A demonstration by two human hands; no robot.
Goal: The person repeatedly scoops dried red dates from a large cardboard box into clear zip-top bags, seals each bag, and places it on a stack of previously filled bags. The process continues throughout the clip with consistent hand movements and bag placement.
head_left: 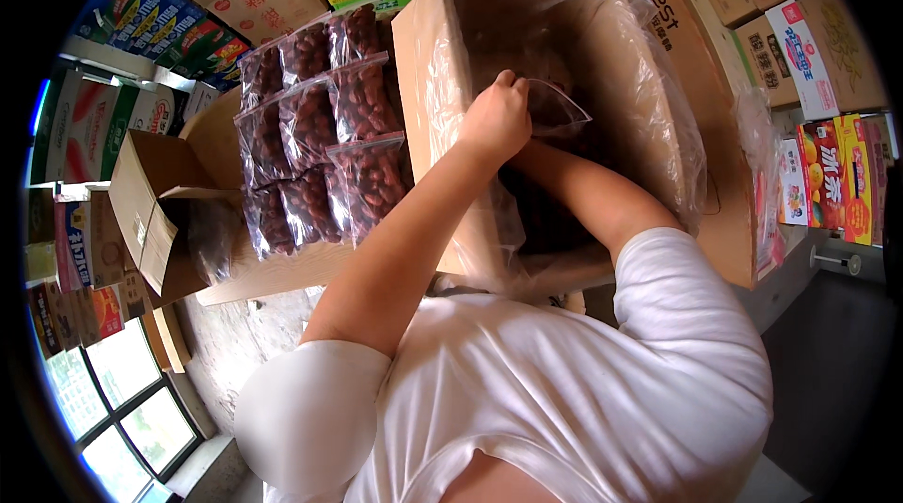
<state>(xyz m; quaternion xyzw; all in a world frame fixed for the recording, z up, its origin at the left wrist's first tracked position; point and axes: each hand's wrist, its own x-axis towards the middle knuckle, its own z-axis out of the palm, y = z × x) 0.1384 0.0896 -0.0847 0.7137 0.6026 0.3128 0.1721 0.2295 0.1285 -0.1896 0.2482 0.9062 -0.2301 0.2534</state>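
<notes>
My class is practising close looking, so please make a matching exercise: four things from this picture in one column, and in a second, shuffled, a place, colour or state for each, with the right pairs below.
Things
1. left hand
2. filled bags
3. large carton
4. window

Descriptions
A. lined with clear plastic
B. at the picture's lower left
C. gripping the edge of a clear bag
D. in rows, with dark reddish contents

Right pairs: 1-C, 2-D, 3-A, 4-B
</notes>
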